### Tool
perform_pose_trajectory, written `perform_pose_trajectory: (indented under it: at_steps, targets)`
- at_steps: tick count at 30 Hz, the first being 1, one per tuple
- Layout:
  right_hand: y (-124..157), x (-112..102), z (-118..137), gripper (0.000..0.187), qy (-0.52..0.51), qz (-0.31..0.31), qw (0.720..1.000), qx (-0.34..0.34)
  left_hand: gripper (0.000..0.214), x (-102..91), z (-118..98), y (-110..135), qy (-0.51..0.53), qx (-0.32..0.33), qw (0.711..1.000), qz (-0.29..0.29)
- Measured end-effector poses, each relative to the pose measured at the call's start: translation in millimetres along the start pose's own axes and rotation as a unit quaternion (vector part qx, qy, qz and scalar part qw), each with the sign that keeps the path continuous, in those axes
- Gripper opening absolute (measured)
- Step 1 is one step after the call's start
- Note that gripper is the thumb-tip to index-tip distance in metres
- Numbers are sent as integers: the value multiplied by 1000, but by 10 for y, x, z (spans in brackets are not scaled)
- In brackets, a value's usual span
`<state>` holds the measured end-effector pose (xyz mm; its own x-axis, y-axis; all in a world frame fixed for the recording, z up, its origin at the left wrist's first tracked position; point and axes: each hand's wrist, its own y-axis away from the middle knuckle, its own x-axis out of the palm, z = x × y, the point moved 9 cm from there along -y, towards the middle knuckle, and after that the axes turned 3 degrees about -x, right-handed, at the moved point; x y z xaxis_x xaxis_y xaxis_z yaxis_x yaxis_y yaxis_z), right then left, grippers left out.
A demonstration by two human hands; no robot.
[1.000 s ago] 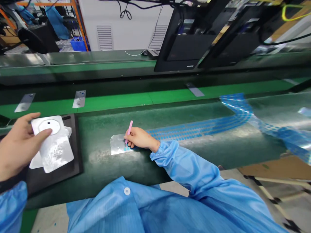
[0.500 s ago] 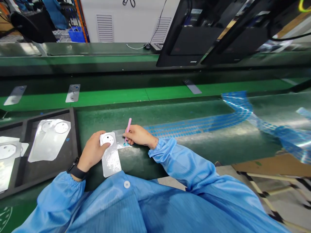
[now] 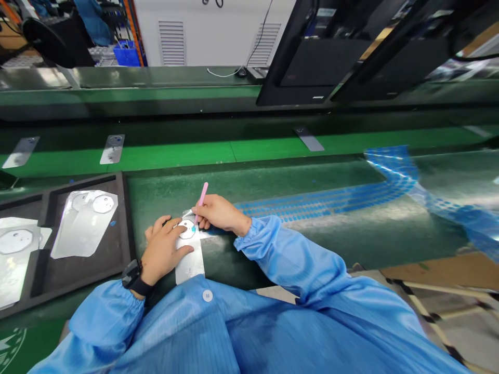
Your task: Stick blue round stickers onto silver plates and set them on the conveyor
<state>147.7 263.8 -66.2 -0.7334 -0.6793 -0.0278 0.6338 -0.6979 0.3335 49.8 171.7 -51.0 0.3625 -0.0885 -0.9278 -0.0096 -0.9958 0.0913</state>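
My left hand (image 3: 162, 250) presses a silvery metal plate (image 3: 189, 259) flat on the dark green bench, fingers wrapped over its round end. My right hand (image 3: 218, 213) pinches pink tweezers (image 3: 201, 200), whose tips touch the plate's round end where a small blue dot sits. A long clear film strip with rows of blue round stickers (image 3: 319, 200) runs from my right hand off to the right.
A black tray (image 3: 125, 218) at the left holds more silvery plates (image 3: 83, 223). Three plates (image 3: 112, 148) lie on the green conveyor behind. Black monitors (image 3: 312, 57) stand at the back right. A brown board (image 3: 448, 270) lies below the bench edge.
My left hand brought a plate from the tray to the bench in front of me. My right hand lifted the tweezers from the film strip onto the plate's round end.
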Motion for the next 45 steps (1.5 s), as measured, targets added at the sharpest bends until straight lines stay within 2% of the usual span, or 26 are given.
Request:
perform_pose_trajectory:
  at_steps: [8, 21, 29, 34, 40, 45]
  targets:
    - [-136, 12, -177, 28, 66, -19, 997, 35, 35, 39, -2, 16, 3, 2, 1000, -2]
    - [-104, 29, -131, 27, 88, -29, 995, 34, 31, 25, -25, 27, 4, 6, 1000, -13]
    - [-117, 28, -145, 24, 120, -25, 992, 14, 32, 24, -63, 41, -29, 12, 999, 6]
    - [-101, 28, -122, 23, 127, -27, 991, 10, 36, 16, -102, 31, -63, 6, 997, 39]
    - [-81, 22, -105, 24, 111, -31, 993, 15, 37, 6, -126, 12, -93, 10, 994, 56]
    - [-77, -47, -155, 24, -12, -59, 997, 38, 42, -16, -138, 7, -102, 20, 993, 49]
